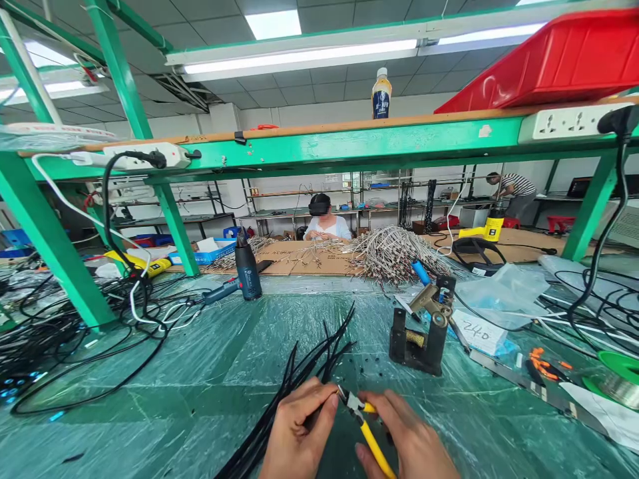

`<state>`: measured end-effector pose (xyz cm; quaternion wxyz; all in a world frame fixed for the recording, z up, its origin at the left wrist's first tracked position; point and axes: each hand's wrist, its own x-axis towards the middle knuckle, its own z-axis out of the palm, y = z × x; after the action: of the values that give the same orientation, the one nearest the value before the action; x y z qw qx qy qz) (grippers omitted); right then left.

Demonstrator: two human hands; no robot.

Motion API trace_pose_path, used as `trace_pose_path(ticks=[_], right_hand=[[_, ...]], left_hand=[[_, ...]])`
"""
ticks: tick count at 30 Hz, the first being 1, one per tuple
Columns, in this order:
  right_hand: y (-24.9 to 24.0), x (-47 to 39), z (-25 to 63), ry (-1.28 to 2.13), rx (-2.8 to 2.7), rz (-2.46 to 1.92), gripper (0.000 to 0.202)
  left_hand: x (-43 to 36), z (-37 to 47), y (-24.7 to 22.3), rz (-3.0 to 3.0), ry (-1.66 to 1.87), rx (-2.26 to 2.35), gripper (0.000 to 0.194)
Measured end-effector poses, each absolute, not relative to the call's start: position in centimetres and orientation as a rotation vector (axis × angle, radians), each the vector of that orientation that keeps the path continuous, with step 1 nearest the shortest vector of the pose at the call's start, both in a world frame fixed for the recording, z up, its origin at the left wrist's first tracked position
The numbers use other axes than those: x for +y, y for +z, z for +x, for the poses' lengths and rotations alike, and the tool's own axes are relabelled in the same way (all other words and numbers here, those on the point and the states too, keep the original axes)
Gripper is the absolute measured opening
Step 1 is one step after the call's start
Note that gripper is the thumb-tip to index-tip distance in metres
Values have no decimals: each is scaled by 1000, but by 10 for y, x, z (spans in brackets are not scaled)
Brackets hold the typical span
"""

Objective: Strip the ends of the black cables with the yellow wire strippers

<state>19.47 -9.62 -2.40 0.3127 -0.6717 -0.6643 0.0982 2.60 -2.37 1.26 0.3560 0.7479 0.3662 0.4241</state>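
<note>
On the green surface (174,399), black cables (257,436) lie bunched beside the left hand (302,429), pinched closed on something too small to make out; the right hand (412,436) grips yellow-handled cutters (369,438), tips just beside those fingertips. A misaimed squeeze could nick them. Two hands, one pair of cutters; the cables overlap too much to count.

Head cam looks fwd & slightly down, close over bench (200,359).
</note>
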Motion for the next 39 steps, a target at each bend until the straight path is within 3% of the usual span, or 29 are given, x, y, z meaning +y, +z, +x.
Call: trace_pose_path(ticks=[32,39], right_hand=[[-8,-96,210,337,-1897,-1728,49],[1,-99,213,393,-1872,-1663,21]], left_hand=[[-18,20,19,2148,904,788,35],[-18,21,17,2031,855,821,35]])
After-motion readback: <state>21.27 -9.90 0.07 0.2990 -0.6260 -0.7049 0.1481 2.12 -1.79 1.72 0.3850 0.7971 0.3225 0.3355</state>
